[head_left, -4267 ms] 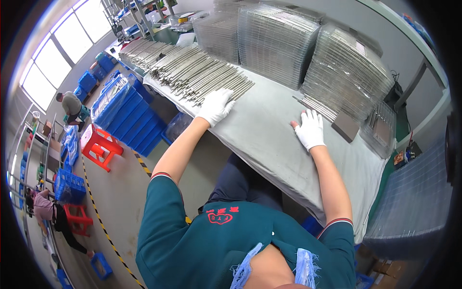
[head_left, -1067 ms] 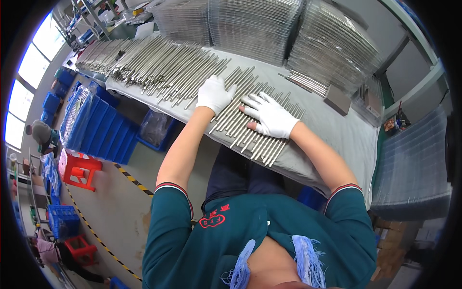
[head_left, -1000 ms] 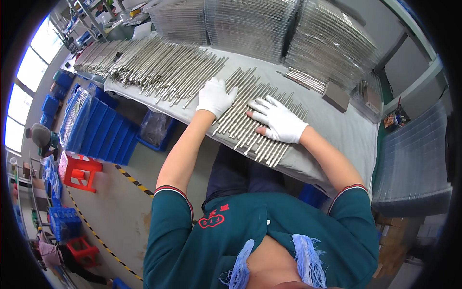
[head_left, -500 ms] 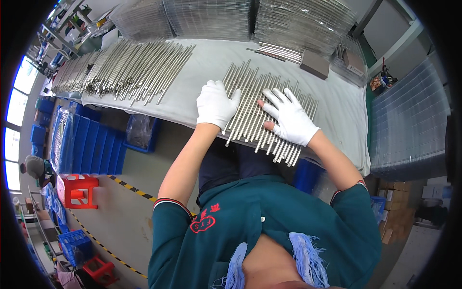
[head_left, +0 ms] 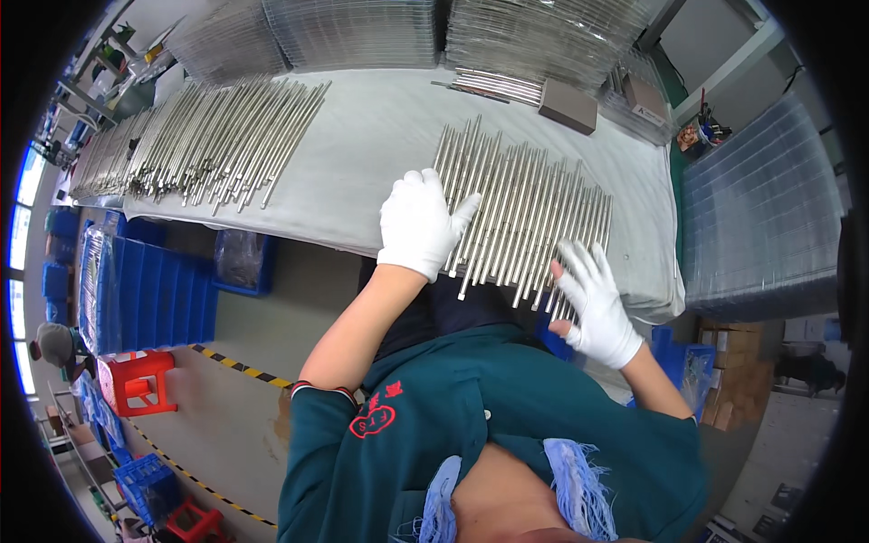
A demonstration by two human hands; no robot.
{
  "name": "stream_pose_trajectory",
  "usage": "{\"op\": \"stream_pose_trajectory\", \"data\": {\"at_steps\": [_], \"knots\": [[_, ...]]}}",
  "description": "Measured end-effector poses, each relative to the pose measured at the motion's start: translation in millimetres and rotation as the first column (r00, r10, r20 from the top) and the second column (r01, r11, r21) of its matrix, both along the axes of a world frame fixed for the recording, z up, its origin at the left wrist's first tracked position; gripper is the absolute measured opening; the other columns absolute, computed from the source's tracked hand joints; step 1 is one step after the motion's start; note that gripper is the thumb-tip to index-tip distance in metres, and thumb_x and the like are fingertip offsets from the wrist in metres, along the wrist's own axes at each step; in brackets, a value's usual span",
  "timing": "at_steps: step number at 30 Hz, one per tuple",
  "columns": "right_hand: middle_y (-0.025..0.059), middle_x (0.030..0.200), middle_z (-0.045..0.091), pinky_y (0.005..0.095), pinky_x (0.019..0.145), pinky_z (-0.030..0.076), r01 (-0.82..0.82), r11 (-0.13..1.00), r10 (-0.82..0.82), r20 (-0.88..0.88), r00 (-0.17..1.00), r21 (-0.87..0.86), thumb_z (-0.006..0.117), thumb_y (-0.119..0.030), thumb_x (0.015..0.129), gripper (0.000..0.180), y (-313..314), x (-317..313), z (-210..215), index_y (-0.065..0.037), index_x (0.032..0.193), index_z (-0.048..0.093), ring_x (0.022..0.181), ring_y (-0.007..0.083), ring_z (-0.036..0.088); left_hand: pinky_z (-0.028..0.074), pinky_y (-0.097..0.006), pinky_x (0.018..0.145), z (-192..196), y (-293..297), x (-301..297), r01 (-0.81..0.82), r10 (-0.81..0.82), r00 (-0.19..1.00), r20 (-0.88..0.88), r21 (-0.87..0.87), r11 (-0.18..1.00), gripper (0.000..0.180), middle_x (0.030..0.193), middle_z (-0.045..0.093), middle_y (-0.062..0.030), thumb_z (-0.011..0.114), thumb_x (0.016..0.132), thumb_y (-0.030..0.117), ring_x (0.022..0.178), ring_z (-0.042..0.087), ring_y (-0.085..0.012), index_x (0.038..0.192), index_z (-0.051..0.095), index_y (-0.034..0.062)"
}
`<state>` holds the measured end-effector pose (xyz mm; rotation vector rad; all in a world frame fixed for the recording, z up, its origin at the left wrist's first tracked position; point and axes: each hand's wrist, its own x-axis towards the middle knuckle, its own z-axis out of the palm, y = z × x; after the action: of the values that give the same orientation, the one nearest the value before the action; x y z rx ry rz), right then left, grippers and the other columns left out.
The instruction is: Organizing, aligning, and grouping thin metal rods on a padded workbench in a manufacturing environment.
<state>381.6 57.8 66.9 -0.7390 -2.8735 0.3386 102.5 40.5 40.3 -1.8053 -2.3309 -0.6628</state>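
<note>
A row of slim metal rods (head_left: 520, 213) lies side by side on the white-covered table, with uneven ends; several near ends jut past the front edge. At the left side of this row is my left hand (head_left: 418, 224) in a white glove, thumb spread toward the leftmost rods and touching them, the other fingers close together. My right hand (head_left: 599, 306), gloved with bare thumb and one bare fingertip, is by the near right ends of the rods. Its fingers are stretched and apart, nothing gripped in them.
A larger bank of metal rods (head_left: 226, 136) covers the table's left part. Stacked clear plastic trays (head_left: 353, 36) line the back. A brown box (head_left: 568, 106) sits by a few rods at the back right. Blue bins (head_left: 167, 294) and a red stool (head_left: 136, 380) stand on the floor at left.
My right hand has drawn back from the top of the rods toward their near right ends. The rods now lie more evenly spread. My left hand stays by their left side.
</note>
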Motion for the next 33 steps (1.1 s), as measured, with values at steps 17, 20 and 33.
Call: {"op": "stream_pose_trajectory", "data": {"at_steps": [17,20,33], "knots": [[0.0206,0.135,0.047,0.056,0.111,0.023,-0.043,0.973,0.024,0.09,0.996,0.227,0.05,-0.07,0.075,0.085,17.5,-11.0,-11.8,-0.003,0.128,0.05,0.128,0.0395,0.041,0.025,-0.049,0.111,-6.5,-19.0,37.9,0.559,-0.562,0.827,-0.014,-0.079,0.825,0.1,0.135,0.046,-0.0212,0.063,0.064,0.07,0.132,0.035,-0.0393,0.133,0.045,-0.0006],[0.0261,0.136,0.043,0.0537,0.112,0.02,0.006,0.995,-0.012,0.057,0.998,0.102,0.042,-0.078,0.074,0.102,4.3,-31.5,-6.3,0.008,0.129,0.045,0.131,0.0413,0.035,0.024,-0.049,0.112,-10.7,-15.4,47.1,0.599,-0.599,0.8,-0.009,-0.042,0.8,0.1,0.136,0.045,-0.0242,0.061,0.068,0.069,0.132,0.035,-0.0405,0.131,0.045,-0.0073],[0.0251,0.145,0.035,0.049,0.114,0.02,-0.066,0.997,0.06,-0.115,0.991,-0.045,0.029,-0.072,0.087,0.092,62.9,-45.9,8.2,-0.001,0.144,0.032,0.136,0.0428,0.031,0.052,-0.041,0.066,4.9,1.7,-42.6,0.099,-0.102,0.995,-0.023,-0.093,0.991,0.055,0.088,0.062,-0.013,0.064,0.08,0.05,0.074,0.061,-0.032,0.106,0.055,0.0024]]}}
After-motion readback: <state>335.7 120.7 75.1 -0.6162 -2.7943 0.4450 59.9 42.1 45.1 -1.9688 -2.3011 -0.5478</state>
